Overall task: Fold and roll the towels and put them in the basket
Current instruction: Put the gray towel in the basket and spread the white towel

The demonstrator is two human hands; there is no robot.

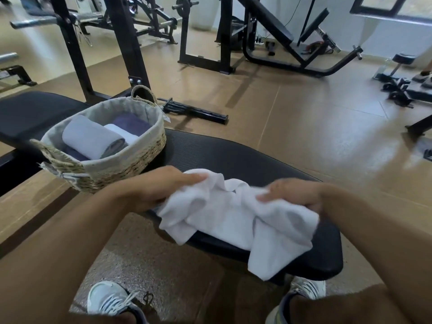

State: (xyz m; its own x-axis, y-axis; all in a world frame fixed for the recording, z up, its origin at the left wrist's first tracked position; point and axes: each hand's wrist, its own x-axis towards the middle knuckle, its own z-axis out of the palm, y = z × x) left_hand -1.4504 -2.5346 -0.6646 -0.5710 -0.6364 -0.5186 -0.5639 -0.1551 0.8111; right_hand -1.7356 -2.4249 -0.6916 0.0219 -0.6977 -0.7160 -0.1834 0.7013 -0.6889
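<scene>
A crumpled white towel lies over the near end of a black padded bench, part of it hanging off the front edge. My left hand grips its left edge and my right hand grips its right part, both just above the pad. To the left on the bench stands a woven basket with a cloth lining and two handles. Inside it lie a rolled grey towel, a rolled white towel and dark purple towels.
The bench stands on a brown gym floor. A black bar lies on the floor behind the basket. Weight machines and racks fill the back. My two shoes are on the floor in front of the bench.
</scene>
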